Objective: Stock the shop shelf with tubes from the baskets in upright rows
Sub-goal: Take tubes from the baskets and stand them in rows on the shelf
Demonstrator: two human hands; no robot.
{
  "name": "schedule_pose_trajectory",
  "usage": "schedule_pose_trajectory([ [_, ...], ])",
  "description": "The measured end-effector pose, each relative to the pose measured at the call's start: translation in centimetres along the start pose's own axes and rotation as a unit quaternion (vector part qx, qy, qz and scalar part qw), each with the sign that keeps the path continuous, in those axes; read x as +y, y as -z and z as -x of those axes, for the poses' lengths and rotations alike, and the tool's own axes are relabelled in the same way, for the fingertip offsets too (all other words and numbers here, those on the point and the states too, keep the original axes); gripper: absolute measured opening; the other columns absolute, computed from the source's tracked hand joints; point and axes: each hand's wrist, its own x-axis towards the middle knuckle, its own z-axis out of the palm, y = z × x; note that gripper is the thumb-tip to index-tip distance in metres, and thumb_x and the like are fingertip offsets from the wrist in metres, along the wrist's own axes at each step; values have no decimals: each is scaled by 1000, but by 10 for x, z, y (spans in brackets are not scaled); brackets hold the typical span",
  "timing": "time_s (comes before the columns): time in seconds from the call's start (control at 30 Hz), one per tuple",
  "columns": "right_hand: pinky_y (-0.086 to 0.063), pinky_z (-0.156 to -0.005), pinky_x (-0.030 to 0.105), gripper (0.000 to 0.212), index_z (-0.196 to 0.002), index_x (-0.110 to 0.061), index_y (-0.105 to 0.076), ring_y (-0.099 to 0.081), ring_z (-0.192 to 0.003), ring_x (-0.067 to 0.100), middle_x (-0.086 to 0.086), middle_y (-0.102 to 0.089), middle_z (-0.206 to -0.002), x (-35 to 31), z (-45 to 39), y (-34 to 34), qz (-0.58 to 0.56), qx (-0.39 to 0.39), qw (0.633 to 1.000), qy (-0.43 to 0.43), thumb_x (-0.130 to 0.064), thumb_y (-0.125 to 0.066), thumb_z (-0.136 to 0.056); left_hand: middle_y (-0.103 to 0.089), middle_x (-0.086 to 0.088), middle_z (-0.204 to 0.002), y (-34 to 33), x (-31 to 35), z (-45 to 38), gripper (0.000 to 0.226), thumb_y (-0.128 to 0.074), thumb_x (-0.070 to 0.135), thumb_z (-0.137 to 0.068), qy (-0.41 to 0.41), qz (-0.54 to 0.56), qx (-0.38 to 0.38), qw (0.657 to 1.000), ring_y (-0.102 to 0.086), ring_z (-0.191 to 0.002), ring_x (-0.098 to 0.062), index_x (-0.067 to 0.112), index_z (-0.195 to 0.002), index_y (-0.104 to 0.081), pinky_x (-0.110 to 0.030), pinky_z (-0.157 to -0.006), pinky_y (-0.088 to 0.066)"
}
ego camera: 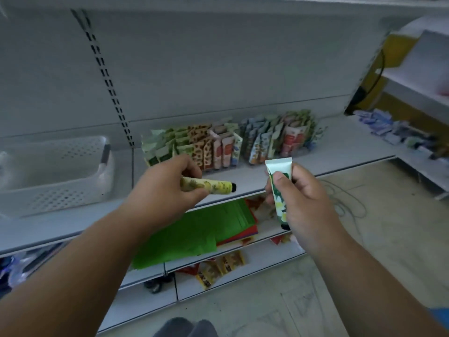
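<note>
Both hands are clamped on tubes in front of the shelf [340,152]. Left hand [167,188] grips a yellow tube [211,186] lying roughly level, its black cap pointing right over the shelf's front edge. Right hand [303,203], just beside it, holds a white-and-green tube [279,188] upright with the crimped end up and the dark cap at the bottom, thumb pressed across its front. Far left on the shelf sits a white perforated basket [60,176]. Behind the hands, rows of tubes [228,142] stand upright near the back panel, in two groups side by side. Below the shelf, green sheets [194,229] lie on a lower shelf, with small packets [218,266] under them.
</note>
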Motion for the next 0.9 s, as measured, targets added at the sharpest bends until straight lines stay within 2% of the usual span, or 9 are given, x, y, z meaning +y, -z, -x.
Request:
schedule_pose_trajectory([
  [0.1,-38,-56,35,28,-86,-15,-59,-47,-58,14,1,-51,-64,14,-19,34,56,26,998,10,-40,-53,-95,-64,9,-67,-32,23,-21,24,-83,30,-72,11,111,-8,994,-56,-51,-3,33,-84,-62,-17,-43,-43],
  [0.2,-47,-62,41,24,-95,-20,-65,-55,-66,19,4,-62,-75,26,-46,63,91,61,994,23,-43,-56,-93,-67,12,-71,-65,42,-51,20,-82,26,-73,-5,172,-36,984,-58,-53,-3,33,-86,-67,-23,-48,-48],
  [0.33,-48,-60,36,14,-92,-22,-68,-57,-66,26,8,-63,-74,35,-82,99,129,84,988,25,-34,-61,-93,-65,10,-64,-100,64,-95,14,-77,31,-78,-9,182,-75,980,-52,-47,0,35,-86,-66,-19,-45,-40],
  [0.43,-40,-51,17,4,-92,-28,-68,-50,-54,8,-3,-61,-68,37,-106,125,152,71,985,28,-28,-64,-92,-65,15,-67,-119,82,-119,14,-75,33,-81,-15,182,-92,979,-56,-52,1,34,-92,-66,-16,-49,-43],
  [0.5,-44,-55,24,3,-90,-30,-68,-56,-60,10,-3,-64,-71,43,-122,139,164,66,984,32,-28,-66,-90,-65,12,-69,-129,91,-131,17,-74,33,-82,-21,162,-96,982,-57,-56,1,34,-95,-62,-16,-49,-44],
  [0.6,-47,-63,31,4,-87,-30,-68,-60,-68,17,-1,-65,-74,58,-155,153,166,30,985,48,-27,-70,-87,-63,7,-69,-146,97,-143,23,-76,33,-80,2,123,-67,990,-57,-59,-5,33,-93,-58,-15,-48,-41],
  [0.73,-37,-54,13,6,-90,-29,-67,-51,-60,2,-9,-58,-68,68,-207,167,183,-42,978,92,-27,-72,-86,-63,5,-69,-173,105,-151,24,-76,40,-78,66,73,11,995,-57,-60,-7,35,-95,-59,-15,-48,-40],
  [0.83,-36,-53,8,9,-93,-34,-68,-54,-64,-5,-16,-60,-71,71,-241,176,198,-120,966,118,-28,-71,-87,-62,4,-70,-192,118,-148,30,-75,42,-77,127,87,54,987,-57,-60,-8,37,-103,-59,-26,-56,-48],
  [0.9,-37,-55,7,16,-103,-31,-69,-55,-67,-7,-18,-62,-78,74,-258,175,213,-154,955,137,-30,-71,-87,-61,4,-70,-204,126,-144,32,-74,43,-78,153,92,74,981,-56,-61,-8,36,-106,-61,-28,-58,-48],
])
